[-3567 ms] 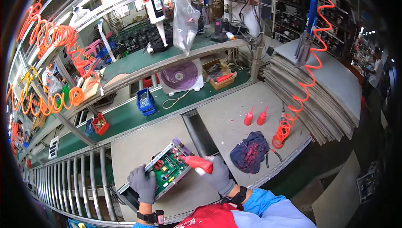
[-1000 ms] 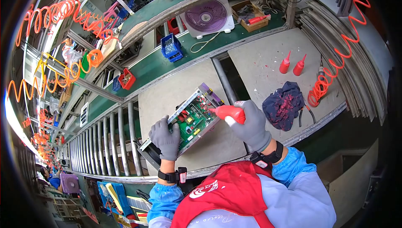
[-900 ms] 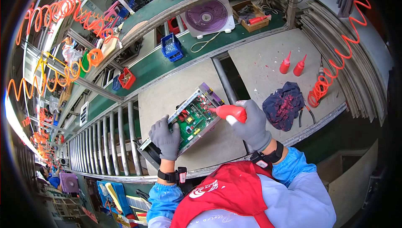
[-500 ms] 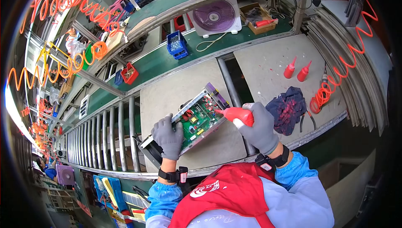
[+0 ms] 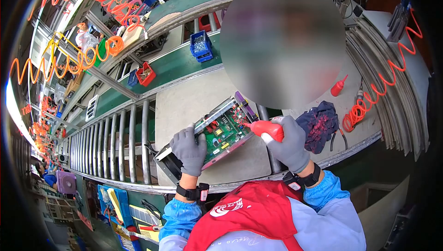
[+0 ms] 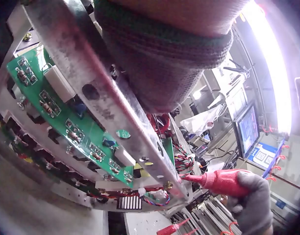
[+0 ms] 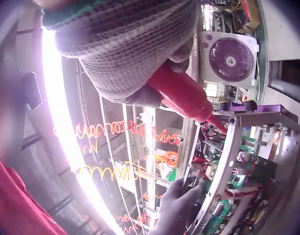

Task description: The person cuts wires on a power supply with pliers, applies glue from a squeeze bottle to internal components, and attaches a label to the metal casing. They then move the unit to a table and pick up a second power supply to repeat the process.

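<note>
My gloved left hand (image 5: 189, 151) grips the near-left edge of an open metal chassis (image 5: 216, 111), tilted on the grey work surface. Inside lies a green circuit board (image 5: 222, 135) with wires and components; a purple connector end (image 5: 246, 105) is at the far right. A red squeeze bottle (image 5: 267, 129) is in my gloved right hand (image 5: 291, 146), its nozzle pointing left at the board's wired right end. In the left wrist view, the bottle's nozzle (image 6: 191, 178) is right at the chassis corner. From the right wrist, the bottle (image 7: 182, 93) angles down to the chassis rim.
To the right are a stained dark cloth (image 5: 317, 124), a red squeeze bottle (image 5: 339, 86) and a coiled orange air hose (image 5: 357, 115). Metal rollers (image 5: 110, 142) lie left. Blue (image 5: 200, 45) and red (image 5: 145, 74) parts bins stand behind. A grey blur covers the upper centre right.
The head view has tilted and shifted, so the scene sits differently in it. Both hands keep their grips, with the nozzle staying near the chassis's right end throughout.
</note>
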The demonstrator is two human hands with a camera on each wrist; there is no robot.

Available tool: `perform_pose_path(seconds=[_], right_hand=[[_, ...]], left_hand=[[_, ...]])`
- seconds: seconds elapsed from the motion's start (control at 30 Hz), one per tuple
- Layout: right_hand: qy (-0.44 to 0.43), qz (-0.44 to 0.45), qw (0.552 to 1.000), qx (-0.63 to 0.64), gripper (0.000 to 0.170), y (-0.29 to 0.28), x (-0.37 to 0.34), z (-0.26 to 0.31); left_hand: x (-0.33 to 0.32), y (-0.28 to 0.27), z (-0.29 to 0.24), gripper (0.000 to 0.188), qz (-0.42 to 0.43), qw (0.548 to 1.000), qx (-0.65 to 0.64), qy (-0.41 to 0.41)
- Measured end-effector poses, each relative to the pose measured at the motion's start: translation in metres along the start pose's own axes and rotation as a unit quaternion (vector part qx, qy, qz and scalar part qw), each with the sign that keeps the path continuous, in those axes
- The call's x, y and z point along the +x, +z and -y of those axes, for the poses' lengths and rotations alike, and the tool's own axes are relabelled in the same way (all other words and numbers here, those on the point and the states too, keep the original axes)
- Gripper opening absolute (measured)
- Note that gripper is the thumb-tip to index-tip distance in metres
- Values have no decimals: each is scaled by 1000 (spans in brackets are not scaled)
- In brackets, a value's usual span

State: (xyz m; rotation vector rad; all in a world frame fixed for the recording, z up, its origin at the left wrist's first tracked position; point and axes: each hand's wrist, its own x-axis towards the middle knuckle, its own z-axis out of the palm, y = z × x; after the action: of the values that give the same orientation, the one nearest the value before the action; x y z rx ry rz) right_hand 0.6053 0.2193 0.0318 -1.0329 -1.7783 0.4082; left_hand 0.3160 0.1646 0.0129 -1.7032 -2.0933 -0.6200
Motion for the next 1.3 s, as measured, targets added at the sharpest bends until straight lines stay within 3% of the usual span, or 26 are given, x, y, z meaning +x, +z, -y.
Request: perform_pose_path(seconds=[0.53, 0.77, 0.8, 0.83, 0.93, 1.03, 1.13, 1.23, 1.3], right_hand=[[-27, 3, 1000, -16, 43, -3, -3, 6], [-14, -4, 1000, 4, 34, -3, -1, 5], [-7, 4, 1000, 4, 34, 0, -2, 0], [-13, -6, 1000, -2, 32, 2, -1, 1], [87, 17, 994, 60, 33, -2, -4, -2], [125, 35, 989, 75, 33, -7, -8, -11], [153, 25, 980, 122, 35, -10, -12, -14], [190, 26, 971, 145, 38, -15, -16, -17], [206, 17, 966, 155, 40, -21, -19, -15]], left_hand=[[-4, 1, -1, 43, -6, 1000, 2, 4], [-8, 12, 6, 40, -10, 1000, 11, 9], [-6, 8, 2, 40, 32, 999, 24, -14], [-8, 16, 7, 42, 3, 1000, 30, 8], [-6, 3, 1, 46, -35, 999, -19, 4], [-14, -10, -5, 53, -55, 996, -69, 7], [-40, -30, -15, 46, -42, 994, -79, 56], [-72, -33, -17, 42, 60, 988, -80, 122], [-85, -26, -17, 37, 88, 988, -68, 107]])
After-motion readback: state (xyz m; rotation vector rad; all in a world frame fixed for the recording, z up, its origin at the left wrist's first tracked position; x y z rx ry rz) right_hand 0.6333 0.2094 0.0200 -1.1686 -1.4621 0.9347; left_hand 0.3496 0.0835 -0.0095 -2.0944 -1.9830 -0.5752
